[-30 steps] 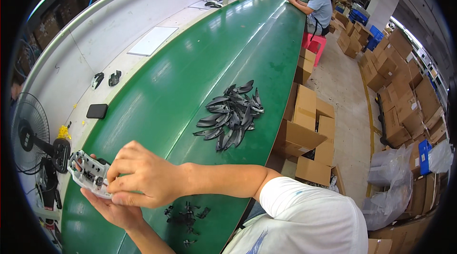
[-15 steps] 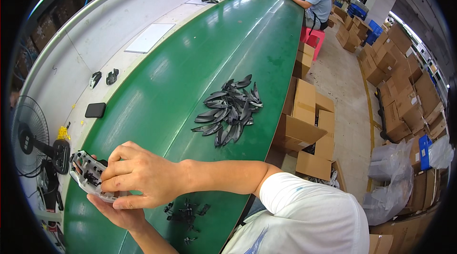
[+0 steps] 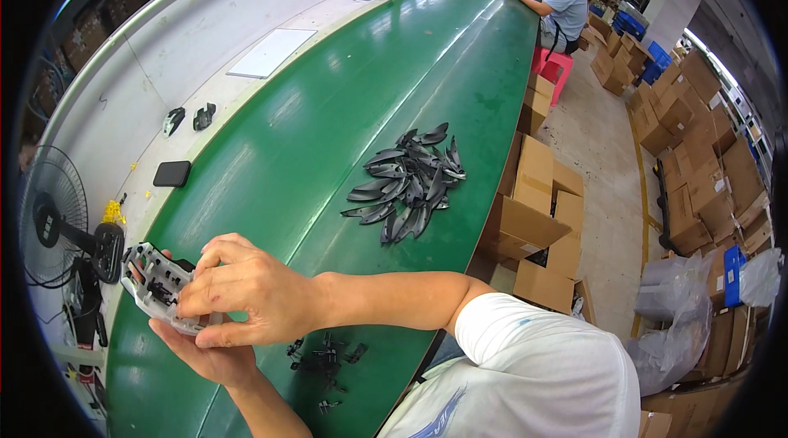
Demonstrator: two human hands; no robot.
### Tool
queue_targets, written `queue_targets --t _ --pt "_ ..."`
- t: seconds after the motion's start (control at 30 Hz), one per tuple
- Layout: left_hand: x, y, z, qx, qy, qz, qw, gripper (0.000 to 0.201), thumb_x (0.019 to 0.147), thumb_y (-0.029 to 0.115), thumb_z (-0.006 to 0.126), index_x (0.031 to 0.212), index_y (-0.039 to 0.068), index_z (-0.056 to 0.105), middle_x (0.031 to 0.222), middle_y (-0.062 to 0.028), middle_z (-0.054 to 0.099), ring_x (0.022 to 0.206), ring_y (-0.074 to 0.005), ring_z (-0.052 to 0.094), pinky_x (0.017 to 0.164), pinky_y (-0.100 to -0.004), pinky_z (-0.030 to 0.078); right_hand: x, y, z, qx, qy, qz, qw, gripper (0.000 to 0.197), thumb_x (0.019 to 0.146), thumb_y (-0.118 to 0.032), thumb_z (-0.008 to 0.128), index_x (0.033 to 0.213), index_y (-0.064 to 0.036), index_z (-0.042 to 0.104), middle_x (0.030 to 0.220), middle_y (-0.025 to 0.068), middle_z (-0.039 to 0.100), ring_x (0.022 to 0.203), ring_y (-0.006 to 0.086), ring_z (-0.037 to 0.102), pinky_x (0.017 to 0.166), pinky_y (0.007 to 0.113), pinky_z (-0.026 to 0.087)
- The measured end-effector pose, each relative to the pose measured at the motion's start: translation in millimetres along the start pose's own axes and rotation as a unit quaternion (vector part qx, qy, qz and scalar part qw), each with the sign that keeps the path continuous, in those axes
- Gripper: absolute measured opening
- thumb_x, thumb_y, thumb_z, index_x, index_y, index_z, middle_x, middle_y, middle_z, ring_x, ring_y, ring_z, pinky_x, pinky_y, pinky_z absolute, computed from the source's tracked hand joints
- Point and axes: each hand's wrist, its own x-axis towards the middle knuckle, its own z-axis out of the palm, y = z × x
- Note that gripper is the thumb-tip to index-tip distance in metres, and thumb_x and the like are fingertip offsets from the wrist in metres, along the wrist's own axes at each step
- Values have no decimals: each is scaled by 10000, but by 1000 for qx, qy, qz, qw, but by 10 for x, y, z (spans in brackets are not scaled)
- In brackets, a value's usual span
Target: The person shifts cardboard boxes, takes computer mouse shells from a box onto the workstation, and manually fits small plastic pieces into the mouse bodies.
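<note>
A white plastic shell point(image 3: 150, 297), with small black parts in its hollow inside, is held over the left part of the green table. My left hand point(image 3: 205, 356) cups it from below, palm up, and is closed around its lower side. From above, my right hand point(image 3: 242, 290) reaches over with bent fingers inside the shell and the thumb at its near edge; its fingertips are partly hidden. Small black plastic parts point(image 3: 328, 360) lie loose on the table beside my forearms. Farther off lies a heap of curved black plastic pieces point(image 3: 410, 179).
A black fan point(image 3: 53, 224) stands at the left edge. On the white ledge lie a black phone-like slab point(image 3: 172, 174), two small shells point(image 3: 203, 116) and a white board point(image 3: 271, 53). Cardboard boxes point(image 3: 525, 224) line the table's right side. A seated person point(image 3: 565, 7) works at the far end.
The view has shifted slightly, so the table's contents sit a little differently. The shell is tipped a bit, showing more of its inside. Both hands keep their hold.
</note>
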Motion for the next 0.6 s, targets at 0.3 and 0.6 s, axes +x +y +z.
queue_targets --t 0.3,0.6 --pt "3 -25 86 -27 -19 1 999 652 1155 549 234 1677 165 305 1650 -100 437 1509 -277 432 1261 -468 331 -27 40 16 -11 4 -15 1000 321 919 -388 816 1101 -124 801 1133 3 778 1122 270 601 1039 466 431" --pt "-24 13 -11 -60 -18 14 998 668 1151 565 253 1655 137 346 1634 -132 456 1476 -297 463 1263 -499 322 -30 73 222 22 4 -7 1000 303 892 -391 838 1053 -138 795 1106 -12 778 1123 242 623 1093 492 406"
